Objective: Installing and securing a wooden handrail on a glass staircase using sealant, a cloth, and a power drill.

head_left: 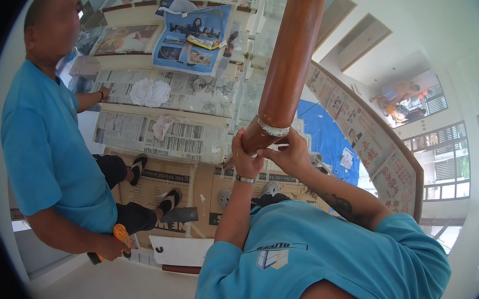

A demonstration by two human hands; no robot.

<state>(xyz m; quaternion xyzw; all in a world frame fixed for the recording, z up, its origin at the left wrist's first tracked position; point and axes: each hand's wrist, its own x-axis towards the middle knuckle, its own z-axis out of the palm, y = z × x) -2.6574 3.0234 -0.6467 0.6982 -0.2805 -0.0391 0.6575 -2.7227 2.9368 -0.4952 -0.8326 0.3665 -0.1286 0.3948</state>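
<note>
A thick, round brown wooden handrail [291, 59] slants from the top of the view down to my hands. Whitish, rough material [273, 128] rings the joint near its lower end. My left hand [246, 159] is closed around the short end piece [259, 141] below that joint, a metal band on the wrist. From the other side my right hand [291, 155] grips the same piece, thumb and fingers bent against it just under the ring. The palm sides of both hands are partly hidden.
Steps covered with newspaper [192, 133] rise ahead, holding crumpled white paper [150, 92]. At left a co-worker in a blue shirt [57, 148] holds an orange-and-black tool [122, 236]. Cardboard [195, 202] covers the floor; a blue sheet [322, 122] and papered side panel [363, 133] lie right.
</note>
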